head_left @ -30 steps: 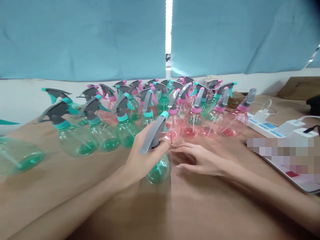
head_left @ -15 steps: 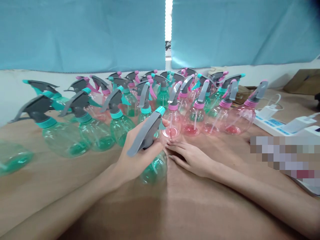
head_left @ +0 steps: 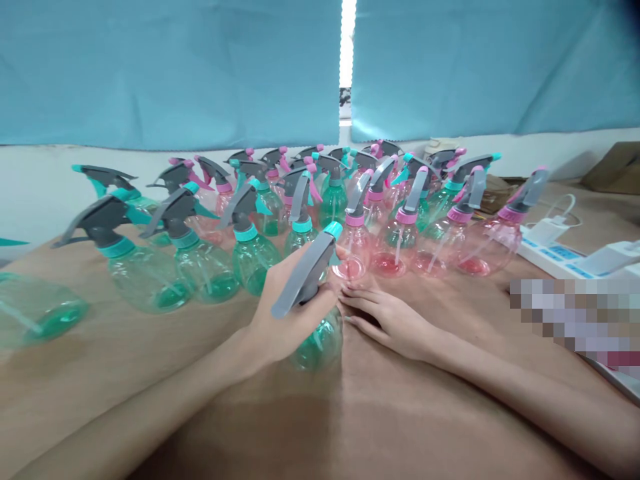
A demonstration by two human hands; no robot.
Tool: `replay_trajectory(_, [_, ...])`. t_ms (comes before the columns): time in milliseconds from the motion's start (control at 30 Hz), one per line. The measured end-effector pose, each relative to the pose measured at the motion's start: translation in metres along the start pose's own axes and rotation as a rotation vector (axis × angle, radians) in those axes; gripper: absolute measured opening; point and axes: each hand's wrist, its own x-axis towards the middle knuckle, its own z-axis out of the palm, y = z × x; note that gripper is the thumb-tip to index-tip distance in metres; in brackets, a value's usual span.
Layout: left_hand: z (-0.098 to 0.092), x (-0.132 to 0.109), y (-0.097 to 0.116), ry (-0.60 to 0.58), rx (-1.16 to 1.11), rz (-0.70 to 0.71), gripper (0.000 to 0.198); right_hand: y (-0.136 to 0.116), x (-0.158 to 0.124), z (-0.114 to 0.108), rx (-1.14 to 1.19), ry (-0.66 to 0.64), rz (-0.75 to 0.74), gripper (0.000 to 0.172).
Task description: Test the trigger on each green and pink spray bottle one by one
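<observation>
My left hand (head_left: 280, 313) is wrapped round the neck of a green spray bottle (head_left: 316, 337) with a grey trigger head, standing on the brown table (head_left: 350, 427) near the middle. My right hand (head_left: 395, 320) lies just right of that bottle, palm down, fingers stretched out towards it and almost touching its side. It holds nothing. Behind both hands stand several green spray bottles (head_left: 255, 257) on the left and several pink spray bottles (head_left: 400, 243) on the right, packed close together.
A green bottle (head_left: 35, 313) lies at the far left edge. White power strips (head_left: 560, 253) with chargers and cables sit at the right. A blurred flat object (head_left: 575, 313) lies right of my right arm. Blue curtains (head_left: 200, 67) hang behind.
The view shifted slightly. My right hand drew in closer to the held green bottle. My left hand kept its grip on the bottle's neck.
</observation>
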Motion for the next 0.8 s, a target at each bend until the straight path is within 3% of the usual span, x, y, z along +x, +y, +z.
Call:
replay_trajectory(267, [-0.0006,0.0040,-0.0038,-0.048,-0.037,0.024,0.002,0.0003,0.0001,-0.0007,-0.019,-0.017,-0.009,0.040])
replay_trajectory(800, [-0.0063,0.0018,-0.0058,-0.090,-0.064,0.051,0.010,0.0019,-0.0012,0.0022,-0.029,-0.004,0.002,0.039])
